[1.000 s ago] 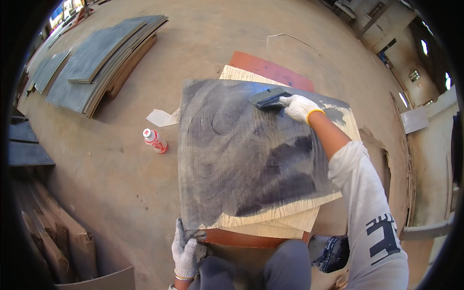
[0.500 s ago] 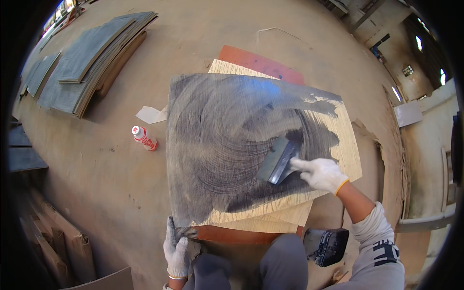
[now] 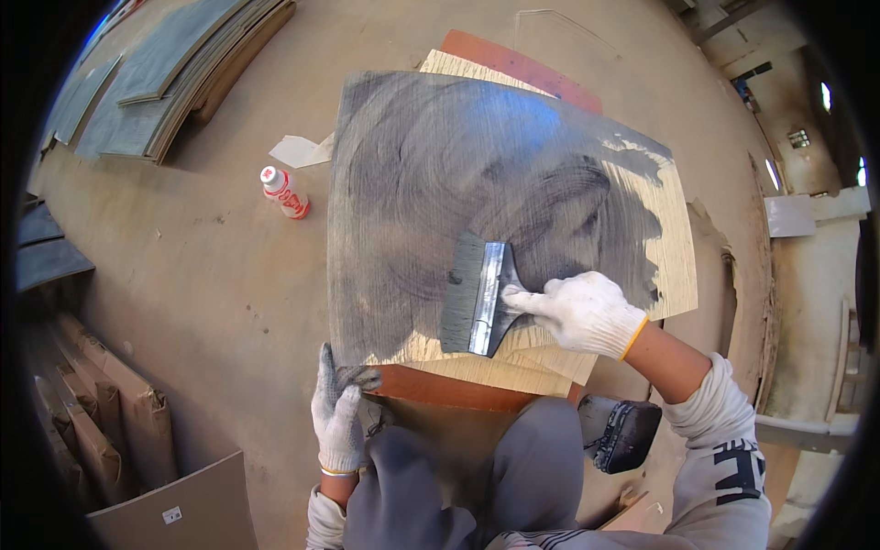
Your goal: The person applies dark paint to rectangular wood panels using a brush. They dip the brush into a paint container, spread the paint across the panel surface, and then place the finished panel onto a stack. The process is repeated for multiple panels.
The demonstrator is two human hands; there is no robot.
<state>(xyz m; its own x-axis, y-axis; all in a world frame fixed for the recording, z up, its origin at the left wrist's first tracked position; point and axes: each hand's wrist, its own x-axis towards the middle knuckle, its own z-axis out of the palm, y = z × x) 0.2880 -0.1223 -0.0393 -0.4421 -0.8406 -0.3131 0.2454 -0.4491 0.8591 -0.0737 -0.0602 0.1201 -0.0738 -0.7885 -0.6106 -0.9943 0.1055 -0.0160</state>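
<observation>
Right hand (image 3: 582,312) is wrapped round the brush (image 3: 474,298), on the board (image 3: 412,202) topping the stack (image 3: 458,386). Looks mostly coated dark, pale bits left along the right and near edges. Left hand (image 3: 341,422)'s by the near-left corner, can't tell if it's gripping.

White-gloved right hand (image 3: 582,312) grips a wide brush (image 3: 472,298), bristles on a pale board (image 3: 412,183) coated dark grey, bare along parts of its right and near edges; gloved left hand (image 3: 341,412) is at the near-left corner, grip unclear. A red-brown board (image 3: 458,387) shows beneath. Red-and-white bottle (image 3: 286,194) stands on the floor (image 3: 220,302) left, black container (image 3: 623,435) sits beside the right knee (image 3: 541,445), dark panels (image 3: 174,73) lie stacked far left.
</observation>
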